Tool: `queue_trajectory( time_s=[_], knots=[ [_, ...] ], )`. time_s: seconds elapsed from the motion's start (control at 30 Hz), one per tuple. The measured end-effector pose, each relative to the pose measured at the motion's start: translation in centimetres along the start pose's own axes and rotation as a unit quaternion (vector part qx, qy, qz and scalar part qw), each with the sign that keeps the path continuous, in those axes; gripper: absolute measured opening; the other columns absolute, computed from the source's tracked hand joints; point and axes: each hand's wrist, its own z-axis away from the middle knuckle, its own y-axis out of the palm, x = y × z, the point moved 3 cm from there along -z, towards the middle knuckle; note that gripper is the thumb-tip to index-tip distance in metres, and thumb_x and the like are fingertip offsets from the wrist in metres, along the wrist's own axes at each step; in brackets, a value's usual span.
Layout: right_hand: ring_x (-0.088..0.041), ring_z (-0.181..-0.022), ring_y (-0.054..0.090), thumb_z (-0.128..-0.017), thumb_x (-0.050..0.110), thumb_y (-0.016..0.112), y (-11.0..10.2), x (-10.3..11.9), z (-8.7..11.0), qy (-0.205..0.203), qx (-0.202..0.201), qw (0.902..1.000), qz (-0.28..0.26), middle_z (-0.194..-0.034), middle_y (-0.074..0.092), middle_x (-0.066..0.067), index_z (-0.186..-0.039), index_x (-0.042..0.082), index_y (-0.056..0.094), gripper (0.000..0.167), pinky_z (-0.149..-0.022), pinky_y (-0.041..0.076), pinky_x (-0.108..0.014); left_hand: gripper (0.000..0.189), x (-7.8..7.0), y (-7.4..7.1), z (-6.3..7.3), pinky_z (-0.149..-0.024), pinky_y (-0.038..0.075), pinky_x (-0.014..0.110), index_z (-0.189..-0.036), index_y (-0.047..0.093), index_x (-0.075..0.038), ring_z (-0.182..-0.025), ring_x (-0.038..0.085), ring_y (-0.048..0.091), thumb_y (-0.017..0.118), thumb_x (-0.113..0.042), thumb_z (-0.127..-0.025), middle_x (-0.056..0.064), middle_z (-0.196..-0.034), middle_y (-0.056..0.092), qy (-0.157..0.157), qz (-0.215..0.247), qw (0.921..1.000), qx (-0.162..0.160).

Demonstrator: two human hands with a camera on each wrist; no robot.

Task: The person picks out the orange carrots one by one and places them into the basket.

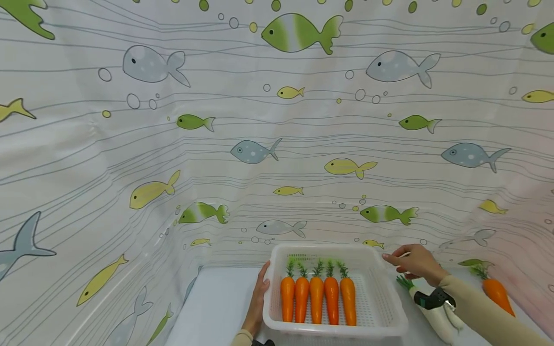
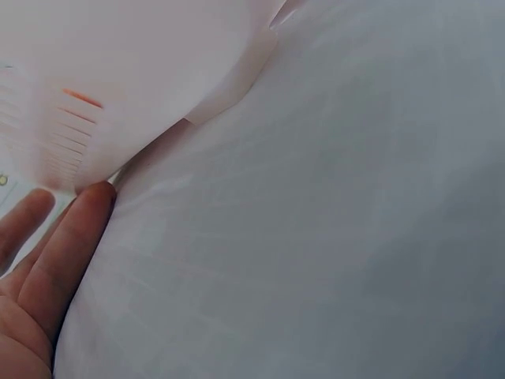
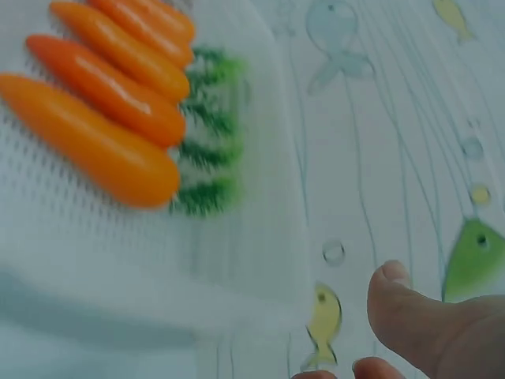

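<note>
A white plastic basket (image 1: pixel 337 328) with perforated walls holds several orange carrots (image 1: pixel 317 300) with green tops, lined up side by side toward its left. My left hand (image 1: pixel 258 299) lies along the basket's left side. In the left wrist view its extended fingers (image 2: pixel 67 260) reach up to the basket's lower wall (image 2: pixel 142 79). Beyond the basket's far right corner is my right hand (image 1: pixel 415 263), its fingers loosely bent and nothing between them. The right wrist view has its thumb (image 3: pixel 410 316) apart from the basket rim (image 3: pixel 296 221).
White radishes (image 1: pixel 434 317) with green leaves lie right of the basket, partly beneath my right forearm. Another carrot (image 1: pixel 497 294) lies farther right. A fish-patterned sheet (image 1: pixel 277 120) rises behind and beside the white table surface (image 1: pixel 216 302).
</note>
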Motion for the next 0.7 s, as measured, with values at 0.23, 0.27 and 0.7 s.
queue_trajectory(
  time_s=[0.23, 0.27, 0.7],
  knots=[
    [-0.026, -0.094, 0.076, -0.098, 0.056, 0.070, -4.4, -3.2, 0.4, 0.021, -0.014, 0.9997, 0.005, -0.131, 0.060, -0.040, -0.128, -0.016, 0.060, 0.078, -0.074, 0.066, -0.039, 0.062, 0.1, -0.4, 0.5, -0.124, 0.030, 0.069, -0.171, 0.019, -0.025, -0.156, 0.045, 0.029, 0.028, -0.044, -0.112, 0.015, -0.178, 0.018, -0.018, 0.005, 0.9998, -0.005],
    [-0.026, -0.093, 0.075, -0.097, 0.057, 0.071, -4.9, -3.7, 0.4, 0.026, -0.019, 0.9994, 0.008, -0.129, 0.060, -0.040, -0.128, -0.016, 0.059, 0.080, -0.074, 0.066, -0.039, 0.063, 0.0, -0.5, 0.6, -0.124, 0.030, 0.069, -0.171, 0.018, -0.026, -0.156, 0.046, 0.029, 0.028, -0.046, -0.112, 0.015, -0.178, 0.018, -0.022, 0.004, 0.9997, -0.004],
    [-0.035, -0.085, 0.064, -0.087, 0.066, 0.077, -9.9, -9.8, 0.9, 0.098, -0.090, 0.9877, 0.082, -0.114, 0.057, -0.042, -0.122, -0.018, 0.057, 0.093, -0.065, 0.064, -0.038, 0.063, -0.1, -1.1, 0.8, -0.123, 0.029, 0.070, -0.171, 0.018, -0.030, -0.157, 0.046, 0.028, 0.028, -0.049, -0.111, 0.013, -0.178, 0.016, -0.034, 0.001, 0.9993, -0.013]
  ],
)
